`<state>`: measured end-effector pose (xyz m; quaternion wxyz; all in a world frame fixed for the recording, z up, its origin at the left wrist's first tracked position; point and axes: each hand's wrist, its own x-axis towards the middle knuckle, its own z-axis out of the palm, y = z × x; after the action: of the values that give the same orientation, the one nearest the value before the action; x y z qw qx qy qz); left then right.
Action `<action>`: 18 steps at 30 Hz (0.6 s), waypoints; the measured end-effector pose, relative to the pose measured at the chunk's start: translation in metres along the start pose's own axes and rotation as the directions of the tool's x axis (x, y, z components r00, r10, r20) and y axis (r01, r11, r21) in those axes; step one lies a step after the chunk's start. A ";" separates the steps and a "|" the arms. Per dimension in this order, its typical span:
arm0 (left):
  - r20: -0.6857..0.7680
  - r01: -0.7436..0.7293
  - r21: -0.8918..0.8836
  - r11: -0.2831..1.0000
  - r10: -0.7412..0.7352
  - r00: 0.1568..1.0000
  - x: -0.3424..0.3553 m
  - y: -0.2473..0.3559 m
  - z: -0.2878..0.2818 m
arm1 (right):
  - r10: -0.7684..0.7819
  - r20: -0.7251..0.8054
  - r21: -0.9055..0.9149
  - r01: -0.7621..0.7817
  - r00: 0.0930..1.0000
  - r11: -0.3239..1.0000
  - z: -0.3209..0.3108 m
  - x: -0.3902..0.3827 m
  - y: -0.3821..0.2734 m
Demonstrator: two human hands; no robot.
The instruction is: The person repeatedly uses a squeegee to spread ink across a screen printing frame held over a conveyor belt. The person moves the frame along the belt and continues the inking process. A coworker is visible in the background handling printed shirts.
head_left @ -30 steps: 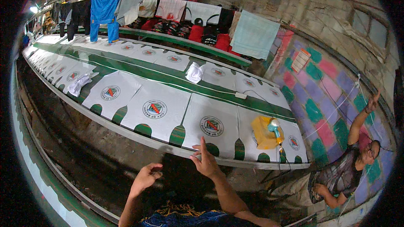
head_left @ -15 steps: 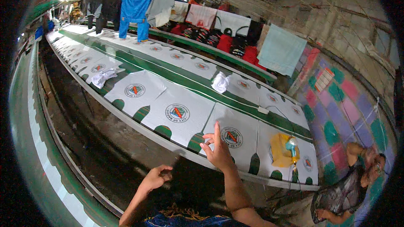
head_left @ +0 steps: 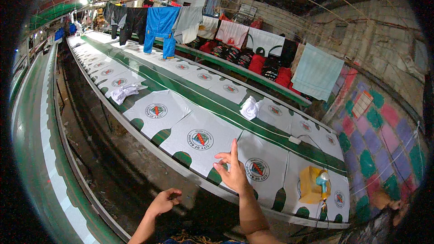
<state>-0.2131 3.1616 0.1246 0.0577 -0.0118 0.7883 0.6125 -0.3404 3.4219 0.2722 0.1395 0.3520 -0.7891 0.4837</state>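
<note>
Over the near edge of a long green printing table [head_left: 289, 141], my right hand [head_left: 233, 174] is raised with its index finger stretched out and the other fingers loosely bent. Nothing is in it. Lower and to the left, my left hand [head_left: 164, 201] hangs in front of the table, holding nothing, its fingers loosely curled and apart. White cloth pieces with round printed emblems lie flat in rows on the table. Nearest my right hand are one printed piece [head_left: 275, 158] and, to its left, another [head_left: 217, 129].
At the table's right end stand a yellow box-like object [head_left: 310, 185] and a teal hand tool [head_left: 323, 181] with a cord. Crumpled white cloths [head_left: 249, 108] lie farther back. Garments [head_left: 160, 27] hang behind. A second long table [head_left: 38, 144] runs along the left. Part of another person [head_left: 395, 208] shows at lower right.
My view has tilted up and turned left, so the table and hanging garments sit lower and farther right. Both hands keep nearly the same pose. Less of the other person shows.
</note>
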 end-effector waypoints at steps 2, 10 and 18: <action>0.000 0.015 0.004 1.000 -0.015 1.000 0.002 0.009 0.002 | 0.016 -0.003 0.021 -0.016 1.000 1.000 -0.002 0.000 0.003; 0.037 0.040 -0.005 0.999 -0.039 0.999 0.023 0.011 0.004 | -0.016 -0.010 0.001 0.016 1.000 1.000 -0.010 0.005 0.016; 0.068 0.001 0.011 1.000 -0.001 0.998 0.045 0.002 0.012 | -0.085 -0.029 -0.014 0.085 0.996 0.996 -0.017 0.002 0.028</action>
<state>-0.2566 3.1765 0.1193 0.0848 0.0089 0.7891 0.6083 -0.3632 3.4438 0.2634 0.1737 0.3771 -0.7745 0.4773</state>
